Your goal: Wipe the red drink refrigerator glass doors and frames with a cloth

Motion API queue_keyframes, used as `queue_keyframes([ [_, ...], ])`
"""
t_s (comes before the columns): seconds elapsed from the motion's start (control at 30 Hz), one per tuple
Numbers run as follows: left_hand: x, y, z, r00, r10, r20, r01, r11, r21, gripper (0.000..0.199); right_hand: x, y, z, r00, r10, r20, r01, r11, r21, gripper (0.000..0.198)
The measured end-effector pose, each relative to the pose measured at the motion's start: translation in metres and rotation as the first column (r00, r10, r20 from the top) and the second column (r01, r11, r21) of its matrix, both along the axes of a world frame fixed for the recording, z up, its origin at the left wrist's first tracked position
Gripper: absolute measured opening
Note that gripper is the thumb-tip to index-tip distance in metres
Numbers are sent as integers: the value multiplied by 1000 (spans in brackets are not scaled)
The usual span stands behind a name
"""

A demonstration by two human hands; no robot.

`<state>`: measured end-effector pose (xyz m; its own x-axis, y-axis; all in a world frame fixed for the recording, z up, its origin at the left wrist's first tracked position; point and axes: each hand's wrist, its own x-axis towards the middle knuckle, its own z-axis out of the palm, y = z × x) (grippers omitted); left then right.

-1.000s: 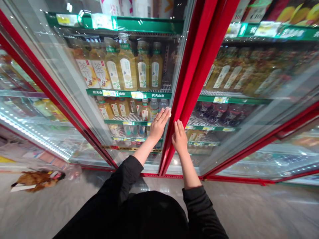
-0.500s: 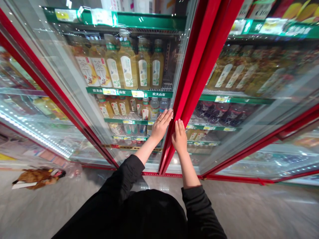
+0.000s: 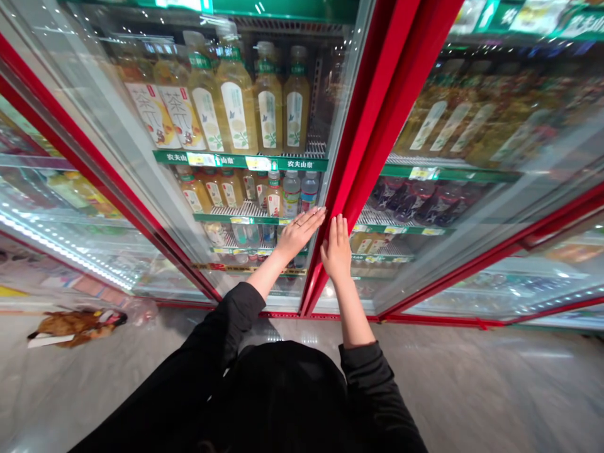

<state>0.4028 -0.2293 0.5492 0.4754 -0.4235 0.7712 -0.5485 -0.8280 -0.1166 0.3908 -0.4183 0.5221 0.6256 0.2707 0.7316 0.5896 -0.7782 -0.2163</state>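
Note:
Both of my arms reach forward to the red door frames [image 3: 365, 126] of a glass-fronted drinks fridge. My left hand [image 3: 301, 230] is open and flat, a ring on one finger, its fingertips at the left door's red edge and its palm over the glass. Beside it, my right hand [image 3: 337, 247] lies open against the red frame of the right door, fingers pointing up. Neither hand holds anything. Behind the left glass stand yellow-green tea bottles [image 3: 236, 113], with smaller bottles [image 3: 231, 187] on the shelf below. Dark purple bottles [image 3: 419, 200] show behind the right glass. Both doors appear closed.
Another red-framed fridge door [image 3: 70, 151] with lit shelves is at the left, and more fridge glass [image 3: 509, 289] at the right. A brown plush-looking item [image 3: 75, 327] lies on the grey floor [image 3: 472, 390] at lower left, near clear plastic [image 3: 141, 310].
The view has tilted down slightly, so the shelves sit higher in the picture. My left hand lies flatter, its fingers pointing more to the right. Both hands stay at the door frames.

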Motion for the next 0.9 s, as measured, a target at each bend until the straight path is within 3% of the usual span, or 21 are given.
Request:
queue_keyframes([
  [0.1, -2, 12, 6, 998, 56, 13, -55, 998, -36, 68, -4, 4, -3, 1000, -4, 2, 4, 1000, 14, 95],
  [0.2, -6, 14, -2, 998, 52, 31, -52, 999, -2, 72, -6, 8, -5, 1000, -11, 1, 11, 999, 39, 94],
  [0.3, -2, 11, -4, 998, -51, 21, 49, 995, 91, 66, -4, 10, -7, 999, -24, -25, 26, 998, 55, 90],
  [0.43, 7, 18, 15, 977, -208, 37, 197, 960, 200, 59, -4, 9, -9, 998, -42, -50, 44, 998, 55, 88],
  [0.53, 2, 33, 26, 987, -130, 98, 114, 981, 156, 64, -6, 14, -11, 996, -84, -17, 85, 994, 65, 91],
  [0.67, -15, 56, 17, 990, -49, 135, 37, 995, 94, 71, -11, 28, -13, 996, -76, 36, 73, 995, 74, 92],
  [0.8, -15, 73, 11, 976, -203, 79, 188, 968, 166, 71, -12, 44, -16, 1000, -13, 12, 13, 998, 59, 92],
  [0.9, -8, 85, 26, 941, -329, 72, 304, 921, 242, 69, -13, 57, -18, 1000, -3, 28, 1, 998, 66, 90],
])
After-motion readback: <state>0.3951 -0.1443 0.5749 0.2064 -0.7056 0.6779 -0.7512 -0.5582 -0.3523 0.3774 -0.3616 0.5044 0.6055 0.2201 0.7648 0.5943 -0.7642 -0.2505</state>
